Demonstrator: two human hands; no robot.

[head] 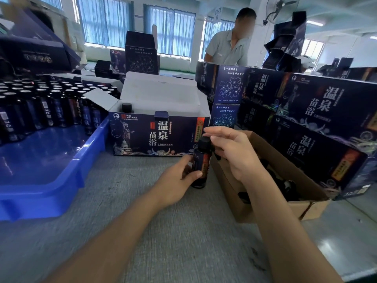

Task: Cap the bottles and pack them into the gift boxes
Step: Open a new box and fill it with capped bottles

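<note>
A small dark bottle (201, 163) stands upright on the grey table, right in front of an open dark-blue gift box (159, 135). My left hand (179, 180) grips the bottle's body. My right hand (230, 152) is at the bottle's top, its fingers curled around the black cap (204, 142). Inside the gift box one capped bottle (126, 108) stands at the left end. Several more bottles (47, 103) stand packed together in the blue tray (51, 176) at the left.
An open cardboard carton (285, 170) holding loose black caps (285, 186) sits under my right forearm. Closed gift boxes (318, 119) are stacked at the right and behind. A person in a grey shirt (230, 45) stands across the table.
</note>
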